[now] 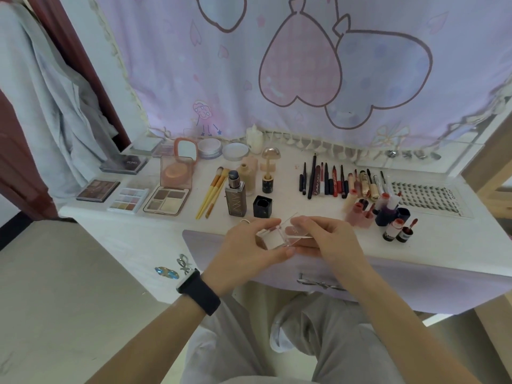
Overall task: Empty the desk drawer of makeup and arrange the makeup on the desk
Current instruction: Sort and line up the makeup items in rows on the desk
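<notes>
Both hands share one small clear compact (279, 236): left hand (250, 245) pinches its base, right hand (325, 238) lifts the lid, the desk's (155, 239) bare patch just beyond.

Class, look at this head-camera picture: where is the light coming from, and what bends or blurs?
Head view: daylight glows through the curtain, so shadows are soft; the wide lens bows the desk edge; the clear compact in both hands, left hand and right hand, is slightly smeared.
</notes>
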